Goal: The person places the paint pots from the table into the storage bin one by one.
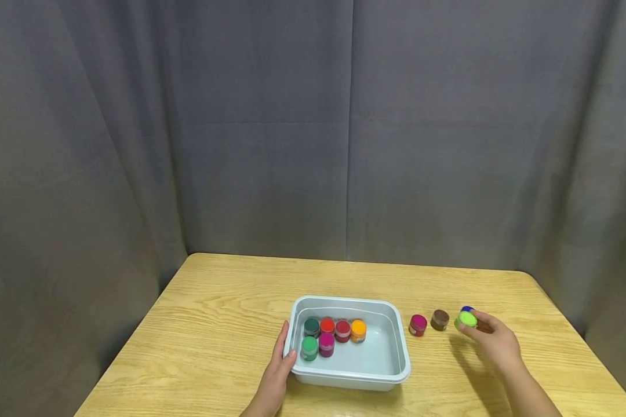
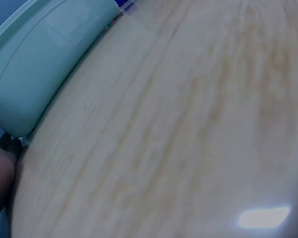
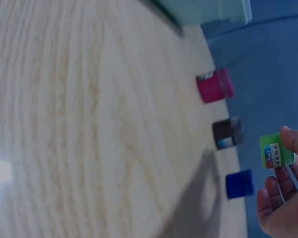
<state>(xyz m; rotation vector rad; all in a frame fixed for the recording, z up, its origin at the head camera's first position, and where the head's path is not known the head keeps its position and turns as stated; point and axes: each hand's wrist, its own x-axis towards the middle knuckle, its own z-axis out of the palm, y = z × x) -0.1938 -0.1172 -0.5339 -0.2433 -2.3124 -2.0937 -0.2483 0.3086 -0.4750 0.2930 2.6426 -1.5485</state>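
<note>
My right hand (image 1: 495, 343) pinches a light green jar (image 1: 466, 319) by its side, above the table; in the right wrist view the hand (image 3: 288, 193) holds the jar (image 3: 272, 151) between thumb and fingers, its label showing. Just behind it is a blue jar (image 1: 468, 309), partly hidden in the head view. A brown jar (image 1: 440, 319) and a magenta jar (image 1: 418, 325) stand to the left. My left hand (image 1: 277, 373) grips the left wall of a pale blue tub (image 1: 352, 379), thumb over the rim.
Inside the tub, on its left and middle, stand several jars: dark green (image 1: 311, 327), red (image 1: 327, 325), dark red (image 1: 342, 330), orange (image 1: 358, 330), green (image 1: 309, 348) and purple (image 1: 326, 344). A grey curtain (image 1: 261, 145) hangs behind the wooden table (image 1: 214, 324).
</note>
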